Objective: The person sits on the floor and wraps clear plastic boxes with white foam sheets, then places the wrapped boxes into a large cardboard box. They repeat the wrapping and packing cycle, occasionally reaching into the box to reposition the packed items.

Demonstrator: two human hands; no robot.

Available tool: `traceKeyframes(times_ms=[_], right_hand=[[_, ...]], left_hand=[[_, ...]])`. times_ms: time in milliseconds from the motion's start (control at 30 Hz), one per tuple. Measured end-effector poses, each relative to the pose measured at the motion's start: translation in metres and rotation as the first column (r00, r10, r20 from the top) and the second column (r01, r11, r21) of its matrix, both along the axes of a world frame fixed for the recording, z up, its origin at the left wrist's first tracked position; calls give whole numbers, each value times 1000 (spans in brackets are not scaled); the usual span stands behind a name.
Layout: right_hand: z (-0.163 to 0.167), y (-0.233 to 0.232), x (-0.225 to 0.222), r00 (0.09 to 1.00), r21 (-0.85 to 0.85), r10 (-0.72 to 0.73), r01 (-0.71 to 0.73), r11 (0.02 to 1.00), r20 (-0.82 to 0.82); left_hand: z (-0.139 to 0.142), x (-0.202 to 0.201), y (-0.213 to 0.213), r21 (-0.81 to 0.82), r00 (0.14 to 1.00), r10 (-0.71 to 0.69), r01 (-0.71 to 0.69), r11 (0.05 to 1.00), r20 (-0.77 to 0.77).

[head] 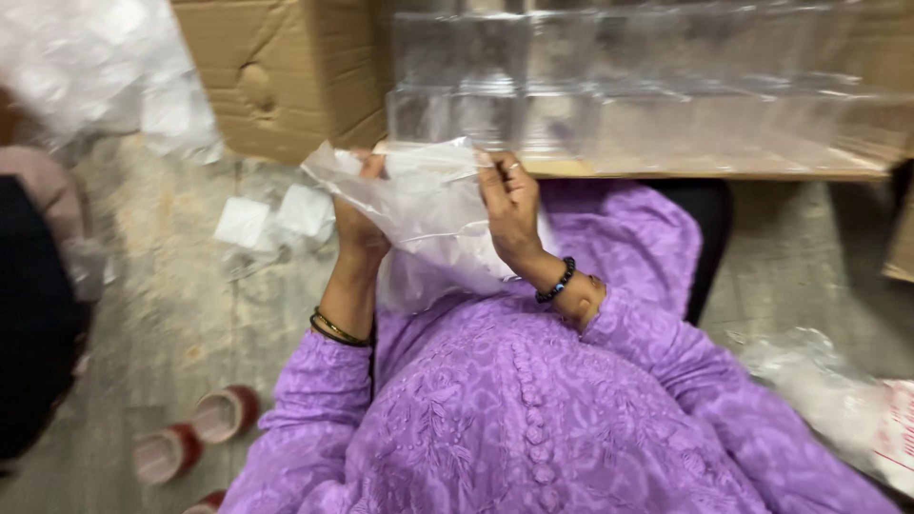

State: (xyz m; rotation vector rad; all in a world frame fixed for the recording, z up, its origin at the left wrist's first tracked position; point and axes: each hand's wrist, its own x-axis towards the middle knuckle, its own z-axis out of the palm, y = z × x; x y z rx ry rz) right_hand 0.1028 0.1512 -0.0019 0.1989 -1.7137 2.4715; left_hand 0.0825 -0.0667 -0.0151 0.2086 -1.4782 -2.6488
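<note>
Behind clear bag (428, 214), left fingers (367, 169) hidden

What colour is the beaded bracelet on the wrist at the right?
Black: the beaded bracelet circles the right hand's wrist, seen clearly in the head view.

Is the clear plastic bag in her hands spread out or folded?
Spread out: the clear plastic bag hangs loose and crumpled between left hand and right hand.
</note>
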Motion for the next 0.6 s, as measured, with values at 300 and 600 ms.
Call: traceKeyframes(times_ms=[300, 600], right_hand=[[-40, -68, -6, 910, 201, 238, -317, 927, 340], [-87, -55, -40, 915, 762, 289, -397, 512, 282]], left_hand=[[-82, 39, -74, 390, 923, -241, 112, 914, 299], [-100, 32, -83, 236, 814, -311, 220, 947, 490]])
